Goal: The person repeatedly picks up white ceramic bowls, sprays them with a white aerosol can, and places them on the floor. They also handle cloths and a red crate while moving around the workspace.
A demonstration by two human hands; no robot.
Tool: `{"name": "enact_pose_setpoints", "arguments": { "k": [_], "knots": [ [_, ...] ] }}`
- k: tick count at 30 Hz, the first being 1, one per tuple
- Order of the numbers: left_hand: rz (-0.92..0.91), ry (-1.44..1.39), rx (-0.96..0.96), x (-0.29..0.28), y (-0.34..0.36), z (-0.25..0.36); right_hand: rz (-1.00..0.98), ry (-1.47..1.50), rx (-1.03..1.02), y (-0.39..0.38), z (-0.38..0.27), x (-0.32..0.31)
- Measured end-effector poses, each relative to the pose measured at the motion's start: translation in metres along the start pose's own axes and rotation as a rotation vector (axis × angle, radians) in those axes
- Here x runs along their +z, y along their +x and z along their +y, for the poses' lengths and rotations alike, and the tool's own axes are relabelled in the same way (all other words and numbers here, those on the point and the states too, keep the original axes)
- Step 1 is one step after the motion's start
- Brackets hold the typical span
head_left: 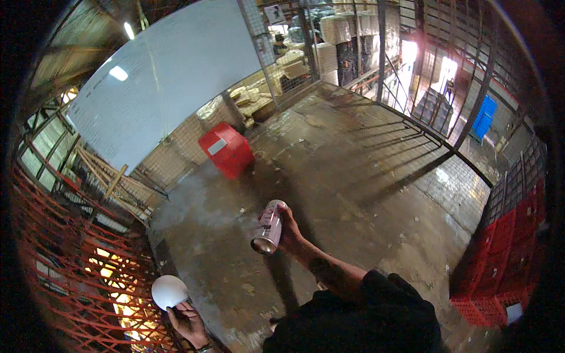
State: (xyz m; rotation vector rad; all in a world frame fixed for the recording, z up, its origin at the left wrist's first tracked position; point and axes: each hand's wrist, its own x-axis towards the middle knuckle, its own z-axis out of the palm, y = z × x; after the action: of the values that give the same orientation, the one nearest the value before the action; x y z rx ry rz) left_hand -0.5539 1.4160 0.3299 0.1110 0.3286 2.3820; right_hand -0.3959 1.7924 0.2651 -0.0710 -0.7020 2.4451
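Note:
My right hand (288,230) is wrapped round a pale pinkish cylindrical can (270,225) in front of me. The can is tilted, its metal-rimmed round end towards the lower left. Lower down on the left, my left hand (188,326) grips a smooth white rounded thing (169,292) by its lower edge, thumb and fingers against it. Whether that is a lid, a bowl or a ball I cannot tell. The two hands are well apart, and neither held thing touches the other.
A red plastic crate (226,152) stands on the worn concrete floor (335,176) by a mesh wall with a large whiteboard (170,76). Red crates (494,270) are stacked at my right. Red metal lattice (76,259) lines the left side. Beyond the mesh leans a blue panel (484,116).

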Motion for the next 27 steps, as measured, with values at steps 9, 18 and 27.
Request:
{"name": "enact_pose_setpoints", "arguments": {
  "k": [9,18,27],
  "knots": [
    [0.158,0.371,0.165,0.043,0.022,-0.065,-0.467,-0.249,0.338,-0.065,-0.038,-0.035],
    [0.109,0.504,0.152,0.035,0.01,-0.081,-0.042,-0.377,0.131,-0.047,-0.102,-0.051],
    [0.334,0.836,0.39,0.061,-0.004,-0.117,-0.062,-0.331,0.245,-0.042,-0.064,-0.069]
  ]
}}
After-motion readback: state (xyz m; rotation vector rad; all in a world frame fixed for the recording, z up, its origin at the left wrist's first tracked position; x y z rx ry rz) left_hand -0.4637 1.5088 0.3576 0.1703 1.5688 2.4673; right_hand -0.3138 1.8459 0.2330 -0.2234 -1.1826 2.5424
